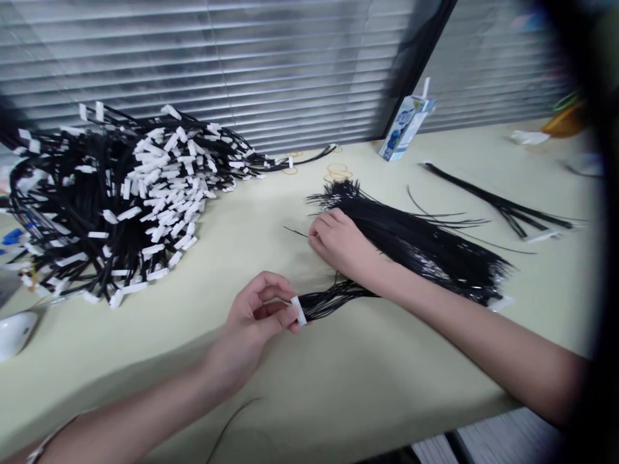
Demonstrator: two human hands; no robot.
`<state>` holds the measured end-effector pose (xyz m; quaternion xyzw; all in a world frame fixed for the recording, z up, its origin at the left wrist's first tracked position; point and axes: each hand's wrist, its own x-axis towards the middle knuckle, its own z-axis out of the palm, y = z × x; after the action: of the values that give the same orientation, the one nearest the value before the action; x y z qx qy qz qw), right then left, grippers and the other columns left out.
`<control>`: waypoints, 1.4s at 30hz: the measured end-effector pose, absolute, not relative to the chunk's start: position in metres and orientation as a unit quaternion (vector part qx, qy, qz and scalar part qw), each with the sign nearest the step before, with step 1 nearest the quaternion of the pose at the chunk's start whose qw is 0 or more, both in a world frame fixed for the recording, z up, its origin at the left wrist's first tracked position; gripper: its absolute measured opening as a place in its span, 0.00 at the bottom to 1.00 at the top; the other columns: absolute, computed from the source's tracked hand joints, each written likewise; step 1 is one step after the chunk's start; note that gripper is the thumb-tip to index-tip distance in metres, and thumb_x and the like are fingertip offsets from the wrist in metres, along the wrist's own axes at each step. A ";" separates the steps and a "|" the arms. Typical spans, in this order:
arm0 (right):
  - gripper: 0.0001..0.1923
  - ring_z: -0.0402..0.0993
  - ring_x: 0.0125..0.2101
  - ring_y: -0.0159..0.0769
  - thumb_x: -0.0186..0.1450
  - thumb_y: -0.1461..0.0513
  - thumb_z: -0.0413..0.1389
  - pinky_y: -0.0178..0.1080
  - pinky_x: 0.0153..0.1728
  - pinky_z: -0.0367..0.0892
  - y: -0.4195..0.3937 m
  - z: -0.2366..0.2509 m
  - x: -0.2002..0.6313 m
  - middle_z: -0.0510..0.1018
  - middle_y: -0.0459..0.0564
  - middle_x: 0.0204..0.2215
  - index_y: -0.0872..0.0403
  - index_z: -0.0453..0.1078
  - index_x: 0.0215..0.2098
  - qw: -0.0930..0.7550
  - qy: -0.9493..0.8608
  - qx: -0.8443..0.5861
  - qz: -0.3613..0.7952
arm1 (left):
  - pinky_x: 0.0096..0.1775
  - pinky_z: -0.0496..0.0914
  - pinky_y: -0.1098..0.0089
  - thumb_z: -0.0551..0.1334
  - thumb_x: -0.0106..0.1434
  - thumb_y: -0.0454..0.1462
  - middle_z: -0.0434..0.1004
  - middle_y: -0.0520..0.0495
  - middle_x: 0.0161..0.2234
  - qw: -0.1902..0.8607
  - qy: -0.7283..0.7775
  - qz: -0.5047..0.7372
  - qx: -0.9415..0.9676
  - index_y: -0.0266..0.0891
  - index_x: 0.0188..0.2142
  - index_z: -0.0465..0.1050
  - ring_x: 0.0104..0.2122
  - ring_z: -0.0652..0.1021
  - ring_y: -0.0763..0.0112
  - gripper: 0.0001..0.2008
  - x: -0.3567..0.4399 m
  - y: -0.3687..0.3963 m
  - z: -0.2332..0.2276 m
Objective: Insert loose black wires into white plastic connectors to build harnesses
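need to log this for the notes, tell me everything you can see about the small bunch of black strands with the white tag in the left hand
The small bunch is a thin sheaf of glossy black strands, plastic by the look, gathered at one end by a narrow white tag. The left hand pinches the tagged end between thumb and fingers, just above the pale table. From there the strands fan rightward and pass under the right hand's wrist, toward the large loose black pile. Its far end is hidden.

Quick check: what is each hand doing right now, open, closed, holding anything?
Left hand: closed, pinching the white-tagged end of a small bundle of black ties.
Right hand: fingers curled, resting on the loose pile of black ties; grip cannot be told.
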<state>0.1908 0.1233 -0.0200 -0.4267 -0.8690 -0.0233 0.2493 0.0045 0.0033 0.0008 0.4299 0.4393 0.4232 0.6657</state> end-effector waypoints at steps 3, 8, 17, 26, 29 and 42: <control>0.08 0.67 0.34 0.38 0.68 0.66 0.44 0.40 0.37 0.62 0.118 -0.010 0.192 0.72 0.55 0.32 0.57 0.63 0.35 0.296 -0.845 -0.445 -0.001 | 0.32 0.64 0.74 0.64 0.58 0.32 0.72 0.52 0.30 0.669 0.432 0.431 0.424 0.40 0.35 0.67 0.29 0.73 0.73 0.07 0.004 0.004 0.000; 0.06 0.67 0.24 0.27 0.70 0.65 0.44 0.31 0.25 0.60 0.091 0.025 0.198 0.73 0.44 0.27 0.54 0.61 0.43 0.396 -0.796 -0.431 0.153 | 0.32 0.63 0.76 0.63 0.59 0.31 0.71 0.52 0.31 0.674 0.423 0.445 0.411 0.40 0.35 0.67 0.30 0.72 0.75 0.06 0.005 0.006 0.000; 0.04 0.66 0.27 0.30 0.64 0.66 0.55 0.36 0.32 0.63 0.034 0.040 0.193 0.75 0.45 0.26 0.54 0.71 0.33 0.363 -0.877 -0.282 0.139 | 0.31 0.62 0.78 0.63 0.59 0.28 0.72 0.53 0.31 0.714 0.382 0.473 0.347 0.40 0.34 0.67 0.30 0.73 0.78 0.08 0.003 0.009 -0.001; 0.04 0.59 0.27 0.31 0.62 0.68 0.54 0.38 0.31 0.59 0.034 0.045 0.196 0.68 0.46 0.23 0.57 0.67 0.29 0.362 -0.875 -0.317 0.059 | 0.30 0.62 0.81 0.62 0.60 0.27 0.73 0.53 0.32 0.728 0.362 0.476 0.335 0.40 0.36 0.67 0.29 0.73 0.80 0.08 -0.001 0.009 -0.003; 0.05 0.58 0.26 0.32 0.62 0.69 0.53 0.39 0.31 0.59 0.035 0.041 0.196 0.68 0.47 0.23 0.59 0.68 0.28 0.355 -0.887 -0.295 0.035 | 0.30 0.63 0.81 0.61 0.61 0.27 0.73 0.53 0.32 0.728 0.361 0.477 0.335 0.40 0.36 0.66 0.29 0.73 0.81 0.08 -0.001 0.009 -0.003; 0.09 0.63 0.27 0.34 0.65 0.68 0.52 0.40 0.31 0.60 0.037 0.033 0.193 0.72 0.48 0.24 0.60 0.71 0.29 0.299 -0.923 -0.243 -0.022 | 0.30 0.63 0.80 0.62 0.60 0.27 0.73 0.53 0.32 0.722 0.372 0.478 0.334 0.39 0.35 0.67 0.29 0.73 0.80 0.08 0.001 0.009 -0.003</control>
<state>0.1934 0.0365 0.0325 -0.2429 -0.9225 -0.0216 0.2991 0.0006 0.0092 -0.0030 0.3338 0.3717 0.4781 0.7224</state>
